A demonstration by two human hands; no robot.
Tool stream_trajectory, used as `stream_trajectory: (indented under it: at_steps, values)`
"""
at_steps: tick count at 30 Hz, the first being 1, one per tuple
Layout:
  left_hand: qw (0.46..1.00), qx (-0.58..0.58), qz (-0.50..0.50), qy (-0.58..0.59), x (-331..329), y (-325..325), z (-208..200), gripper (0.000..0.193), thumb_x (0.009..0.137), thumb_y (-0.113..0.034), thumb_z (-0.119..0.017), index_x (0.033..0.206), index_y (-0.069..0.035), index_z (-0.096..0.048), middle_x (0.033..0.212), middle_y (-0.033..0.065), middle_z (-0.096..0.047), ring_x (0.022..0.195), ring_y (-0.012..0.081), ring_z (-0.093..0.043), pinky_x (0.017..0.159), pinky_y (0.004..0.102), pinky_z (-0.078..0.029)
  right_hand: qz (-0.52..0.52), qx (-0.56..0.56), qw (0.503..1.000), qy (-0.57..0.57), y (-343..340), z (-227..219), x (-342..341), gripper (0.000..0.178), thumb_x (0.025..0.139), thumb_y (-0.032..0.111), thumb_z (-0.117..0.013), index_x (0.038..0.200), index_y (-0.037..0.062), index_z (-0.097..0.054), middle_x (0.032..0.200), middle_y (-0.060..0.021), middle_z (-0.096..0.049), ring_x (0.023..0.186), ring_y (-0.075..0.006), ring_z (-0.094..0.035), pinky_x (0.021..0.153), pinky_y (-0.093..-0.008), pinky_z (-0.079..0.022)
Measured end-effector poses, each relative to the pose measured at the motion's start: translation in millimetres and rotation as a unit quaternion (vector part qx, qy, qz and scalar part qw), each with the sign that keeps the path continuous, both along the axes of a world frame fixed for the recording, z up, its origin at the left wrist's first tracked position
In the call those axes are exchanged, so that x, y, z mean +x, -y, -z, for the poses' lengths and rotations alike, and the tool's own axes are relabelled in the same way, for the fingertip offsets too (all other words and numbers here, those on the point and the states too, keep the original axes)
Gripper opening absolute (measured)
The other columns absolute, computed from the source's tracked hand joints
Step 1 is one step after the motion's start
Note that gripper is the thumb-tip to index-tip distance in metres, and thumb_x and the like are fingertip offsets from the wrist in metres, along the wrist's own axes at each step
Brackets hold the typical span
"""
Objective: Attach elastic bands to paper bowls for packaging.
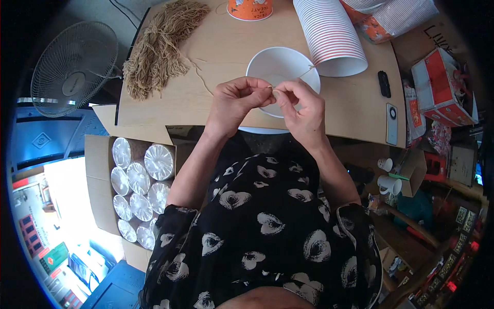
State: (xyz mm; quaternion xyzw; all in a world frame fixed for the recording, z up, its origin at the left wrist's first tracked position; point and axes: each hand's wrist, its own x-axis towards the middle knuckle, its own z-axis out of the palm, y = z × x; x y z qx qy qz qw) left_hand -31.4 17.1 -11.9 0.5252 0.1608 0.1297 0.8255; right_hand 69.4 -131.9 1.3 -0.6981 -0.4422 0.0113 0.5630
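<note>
Left hand (234, 105): at eight o'clock of the bucket; thumb and forefinger are pinching the cord.
Thin cord (307, 71): it is showing faintly between both hands' fingertips, over the bucket, and again at the bucket's two o'clock rim; fingers are hiding the middle, so I cannot tell if it is one piece. I am judging it very light, limp and not slippery; a hold close to its end is seeming best.
White bucket (280, 67): its mouth is facing up; it is looking light and thin-walled, easy to dent, so the rim is seeming the firmer place to grip.
Right hand (306, 108): at five o'clock; thumb and forefinger are pinching too, meeting the left fingertips.
Fan (74, 77): standing at nine o'clock, well apart.
Carton (103, 180): holding wrapped stacks at eight o'clock.
Cord bundle (163, 49): lying between nine and ten o'clock; one loose strand (197, 70) is trailing towards the left hand and could tangle.
Orange tub (250, 10): standing at eleven o'clock.
Bucket stack (332, 36): lying towards two o'clock, crowding the bucket's right side.
Phone (392, 123): lying near four o'clock, out of the way.
</note>
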Motion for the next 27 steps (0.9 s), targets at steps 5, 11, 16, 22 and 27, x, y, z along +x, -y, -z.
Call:
stream_trajectory:
  at_steps: [5, 11, 16, 22, 27]
  values:
    - [0.995, 0.101, -0.02, 0.018, -2, 8, -8, 0.014, 0.092, -0.002, -0.071, 0.104, 0.005, -0.071, 0.095, 0.01, -0.074, 0.089, 0.0141, -0.071, 0.084, 0.0271, -0.058, -0.047, -0.02, 0.977, -0.208, 3, -7, 5, 0.009, 0.094, 0.005, -0.068, 0.093, -0.0035, -0.067, 0.082, -0.0037, -0.07, 0.073, -0.0085, -0.065, 0.065, -0.0231, -0.051]
    - [0.988, 0.145, -0.032, 0.043, -3, 12, -5, 0.014, 0.091, -0.001, -0.072, 0.103, 0.006, -0.072, 0.094, 0.01, -0.075, 0.089, 0.0134, -0.071, 0.086, 0.0265, -0.058, -0.041, -0.043, 0.953, -0.298, 3, -8, 10, 0.015, 0.094, 0.012, -0.07, 0.094, -0.0031, -0.072, 0.075, -0.0008, -0.066, 0.064, -0.0035, -0.053, 0.059, -0.0192, -0.043]
    - [0.991, 0.126, -0.033, 0.031, -2, 8, 0, 0.014, 0.093, -0.005, -0.071, 0.103, 0.005, -0.073, 0.092, 0.0098, -0.075, 0.088, 0.0129, -0.071, 0.082, 0.0261, -0.057, -0.044, -0.063, 0.955, -0.286, 5, -12, 10, 0.017, 0.096, 0.014, -0.068, 0.096, -0.0031, -0.072, 0.077, -0.0011, -0.067, 0.063, -0.0036, -0.052, 0.058, -0.0195, -0.043]
    - [0.999, 0.04, -0.002, 0.021, 0, 3, 1, 0.014, 0.095, -0.008, -0.07, 0.104, 0.003, -0.072, 0.092, 0.0095, -0.075, 0.085, 0.0134, -0.071, 0.079, 0.0259, -0.056, -0.007, -0.032, 0.977, -0.213, 4, -13, 17, 0.021, 0.099, 0.016, -0.063, 0.105, -0.0025, -0.071, 0.087, -0.0051, -0.072, 0.074, -0.0067, -0.061, 0.066, -0.0222, -0.05]
    - [0.999, 0.05, 0.007, 0.019, -1, 2, 1, 0.015, 0.094, -0.007, -0.07, 0.105, 0.003, -0.071, 0.093, 0.0089, -0.074, 0.086, 0.0133, -0.071, 0.079, 0.0258, -0.056, -0.065, -0.077, 0.973, -0.209, -1, -12, 24, 0.016, 0.099, 0.011, -0.062, 0.108, -0.0008, -0.07, 0.087, -0.0059, -0.071, 0.078, -0.0085, -0.064, 0.07, -0.024, -0.051]
